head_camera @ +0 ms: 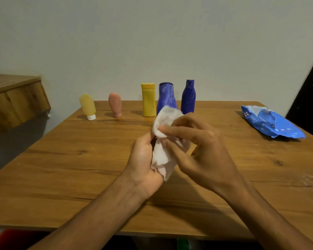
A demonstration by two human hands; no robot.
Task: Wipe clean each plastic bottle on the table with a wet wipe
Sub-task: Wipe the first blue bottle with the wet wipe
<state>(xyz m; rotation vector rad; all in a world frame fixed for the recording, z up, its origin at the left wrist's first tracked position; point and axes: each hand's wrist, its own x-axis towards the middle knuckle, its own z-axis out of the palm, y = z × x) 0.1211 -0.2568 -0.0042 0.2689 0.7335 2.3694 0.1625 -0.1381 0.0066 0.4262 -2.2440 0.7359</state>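
Both hands hold a white wet wipe [163, 156] above the middle of the wooden table [79, 168]. My left hand [143, 163] grips its lower part, and my right hand [199, 148] pinches its upper fold. Along the far edge stand several plastic bottles: a pale yellow tube [88, 106] on its white cap, a pink tube [115, 104], a tall yellow bottle [148, 99], a wide blue bottle [165, 96] partly behind the wipe, and a slimmer dark blue bottle [188, 96]. No bottle is touched.
A blue pack of wet wipes [271, 123] lies at the table's right side. A wooden ledge [13, 98] juts out at the left. A plain wall stands right behind the bottles. A dark door edge [309, 91] shows at far right.
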